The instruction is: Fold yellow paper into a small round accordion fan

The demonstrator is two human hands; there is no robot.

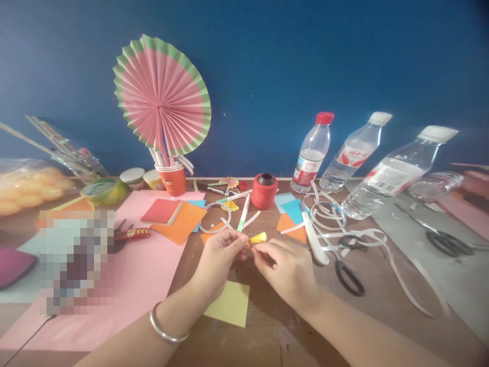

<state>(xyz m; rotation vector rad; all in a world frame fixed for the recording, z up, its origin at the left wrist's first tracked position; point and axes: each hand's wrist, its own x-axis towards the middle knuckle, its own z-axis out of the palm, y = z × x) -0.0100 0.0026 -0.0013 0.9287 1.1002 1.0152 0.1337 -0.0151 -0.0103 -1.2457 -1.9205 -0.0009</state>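
At far left, a clear plastic bag of rounded orange-yellow objects (32, 186), cut off by the frame, then a pixelated oblong object (78, 265), impossible to identify. Next, a large round pleated paper fan, pink with green edging (160, 97), upright in an orange paper cup (173, 179).

Toward centre, the left hand (225, 250), thumb and fingers pinched on a small folded wedge of bright yellow paper (259, 238) between both hands. Below, a flat pale yellow paper square (229, 305), unfolded, one corner hidden by that hand. Behind, a tiny pleated yellow paper fan (231, 206), apparently finished. By comparison, wedge seemingly folded already but not yet spread; fastening, if any, too small to see.

Then the right hand (288, 267), fingers curled, tips at the wedge's lower edge; impossible to tell whether gripping. Beyond, black-handled scissors (349, 279), blades partly hidden among curling white paper strips (401, 283).
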